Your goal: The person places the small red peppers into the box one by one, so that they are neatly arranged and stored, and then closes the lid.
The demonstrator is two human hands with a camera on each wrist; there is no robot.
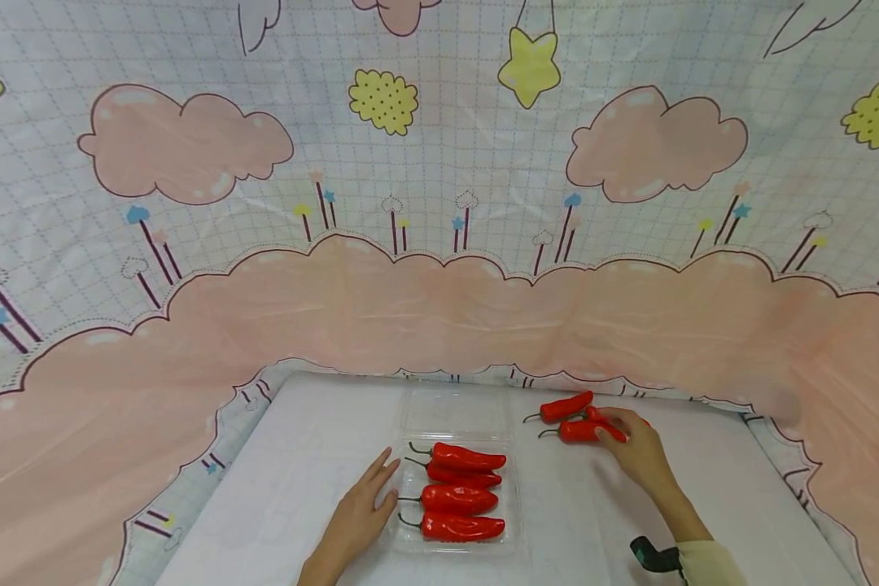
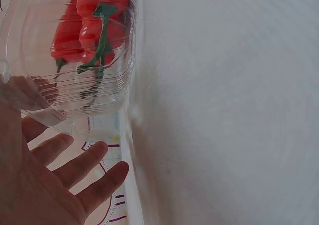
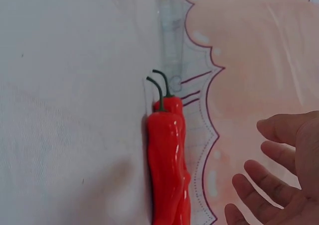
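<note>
A clear plastic clamshell box (image 1: 511,521) lies with its lid (image 1: 454,411) folded back. Inside it, several red peppers (image 1: 457,499) with green stems lie side by side, stems to the left. My left hand (image 1: 359,513) is at the box's left side, fingers spread and fingertips right by the wall; in the left wrist view the hand (image 2: 65,180) holds nothing. On the right, my right hand (image 1: 640,456) reaches over loose red peppers (image 1: 567,407), partly hiding them. The right wrist view has that hand (image 3: 274,175) with parted fingers beside two peppers (image 3: 167,160).
A white surface (image 1: 300,456) carries everything. Behind it and at its sides hangs a patterned cloth (image 1: 439,317) with clouds and stars. A black device (image 1: 652,556) sits at my right sleeve (image 1: 710,561).
</note>
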